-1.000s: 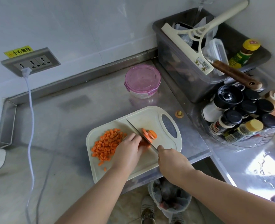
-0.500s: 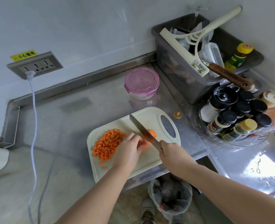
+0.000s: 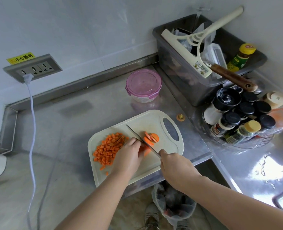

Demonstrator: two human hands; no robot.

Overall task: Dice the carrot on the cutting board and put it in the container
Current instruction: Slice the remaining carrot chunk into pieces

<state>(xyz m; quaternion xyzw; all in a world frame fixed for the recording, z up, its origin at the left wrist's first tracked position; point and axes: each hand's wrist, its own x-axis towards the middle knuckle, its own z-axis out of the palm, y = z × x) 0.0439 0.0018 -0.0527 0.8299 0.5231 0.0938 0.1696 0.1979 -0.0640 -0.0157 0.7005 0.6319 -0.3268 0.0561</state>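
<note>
On the cutting board (image 3: 155, 163), the left hand (image 3: 129, 156) pinned the carrot (image 3: 148, 140) with curled fingers, the right hand (image 3: 174, 164) gripped the knife (image 3: 135, 133) across it, the diced pile (image 3: 109, 146) lay at 9 o'clock, and the lidded container (image 3: 143, 84) at 12.

**Orange on cream, grey all round**

Bright orange carrot dice (image 3: 109, 148) left of the left hand (image 3: 129, 156); same orange for the carrot (image 3: 147, 151) under its fingers. Cream cutting board (image 3: 154, 120), grey oval handle. Steel-grey knife (image 3: 134, 132) from the right hand (image 3: 175, 165). Pink-lidded clear container (image 3: 143, 83) beyond both hands. Dull grey bench (image 3: 71, 117).
</note>
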